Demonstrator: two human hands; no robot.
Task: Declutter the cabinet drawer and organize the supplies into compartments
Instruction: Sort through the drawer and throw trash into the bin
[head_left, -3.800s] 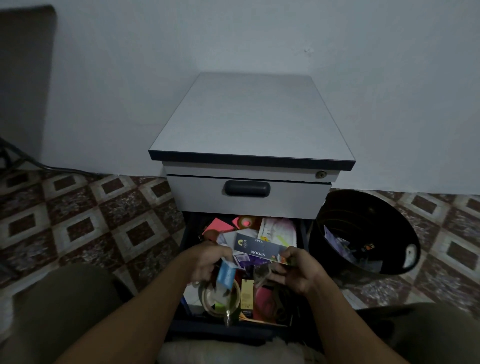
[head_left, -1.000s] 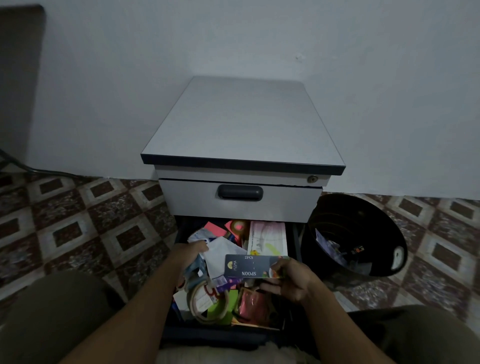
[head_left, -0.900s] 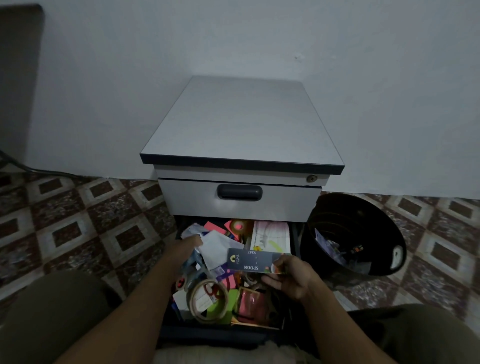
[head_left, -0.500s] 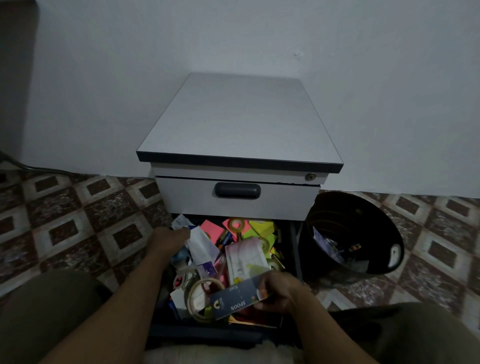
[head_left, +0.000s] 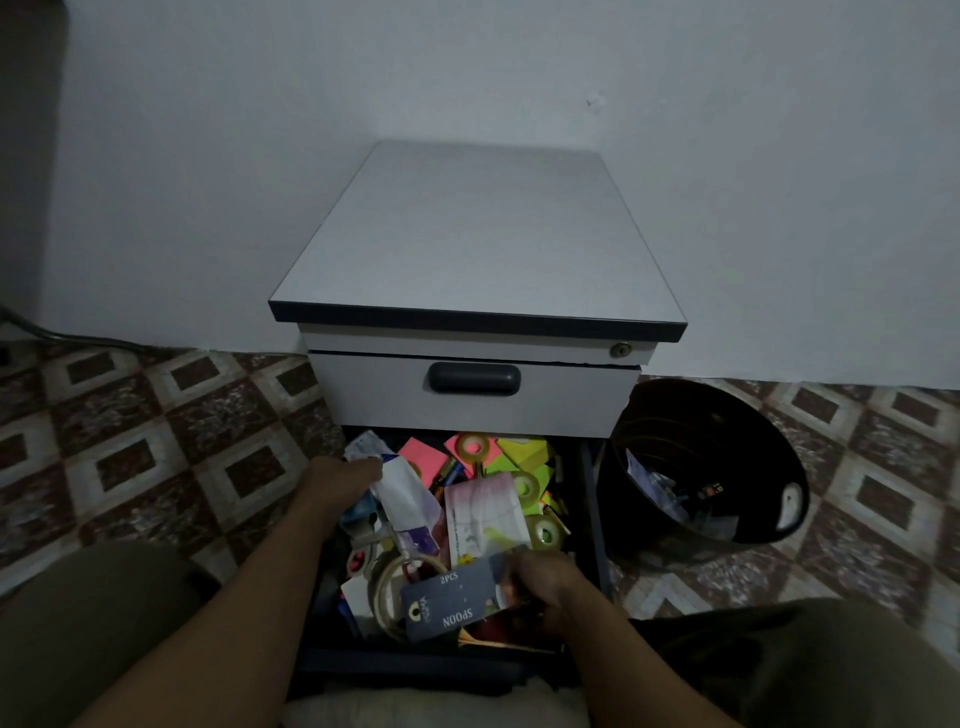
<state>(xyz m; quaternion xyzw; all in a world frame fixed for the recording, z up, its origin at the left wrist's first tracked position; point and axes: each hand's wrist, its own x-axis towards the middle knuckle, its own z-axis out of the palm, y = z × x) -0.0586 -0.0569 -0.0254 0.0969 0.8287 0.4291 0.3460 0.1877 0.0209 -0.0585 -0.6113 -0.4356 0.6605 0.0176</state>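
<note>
Cabinet against wall on patterned tiles, bin beside; right hand pinches spoon card, left hand apparently grips papers

The right hand has lowered the spoon card to the drawer front, baring neon notes.

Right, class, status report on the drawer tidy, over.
Left hand grips white wrapper. Right hand pinches spoon card over drawer front. Drawer open, jumbled: sticky notes, tape rolls loose. Bin stands right of drawer.
</note>
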